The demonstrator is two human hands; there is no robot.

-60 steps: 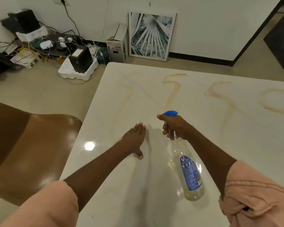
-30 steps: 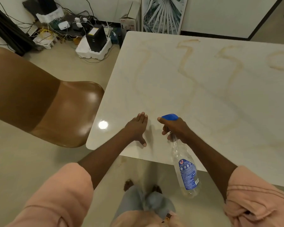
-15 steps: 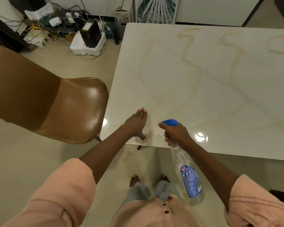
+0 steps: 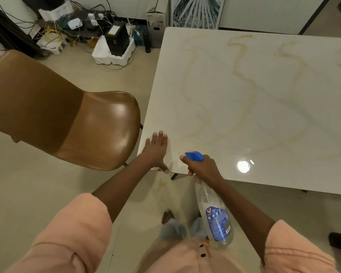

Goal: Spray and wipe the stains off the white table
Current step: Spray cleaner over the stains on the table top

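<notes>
The white table (image 4: 234,119) carries long wavy brown stains (image 4: 242,64) across its far and middle parts. My left hand (image 4: 156,149) lies flat with fingers spread on the table's near left corner. My right hand (image 4: 202,168) grips the neck of a clear spray bottle (image 4: 215,215) with a blue trigger head (image 4: 194,156) and a blue label. The bottle hangs below the near table edge, its nozzle pointing over the tabletop.
A brown chair (image 4: 77,123) stands close to the table's left side. Cables, a black box on white foam (image 4: 116,46) and a cardboard box (image 4: 156,20) clutter the floor by the far wall. A framed print (image 4: 197,12) leans there.
I have stepped back from the table, so both hands now sit at its near edge. The bottle has come off the tabletop and hangs below the edge. My grip is unchanged.
</notes>
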